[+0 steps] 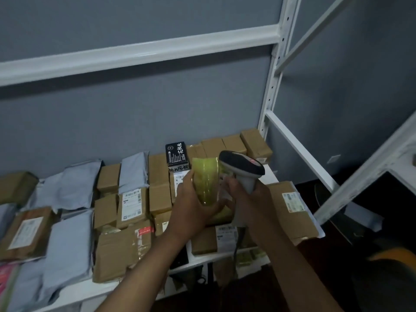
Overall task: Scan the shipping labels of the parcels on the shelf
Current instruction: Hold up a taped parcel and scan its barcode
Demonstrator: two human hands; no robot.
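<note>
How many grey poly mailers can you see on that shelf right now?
5, maybe more hidden: one upright between boxes, one crumpled against the back wall, one lying flat at front, one at the left edge, one at bottom left.

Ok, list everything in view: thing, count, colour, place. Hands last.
cardboard boxes: many, brown, packed across the shelf
poly mailers: several, grey-blue, left part of shelf
black carton: one, black with white print, standing at the back
yellow-green parcel: one, held above the boxes
barcode scanner: one, grey and black, beside the parcel
shelf frame: white metal, against a grey wall
left hand: grips the yellow-green parcel
right hand: grips the scanner's handle
</note>
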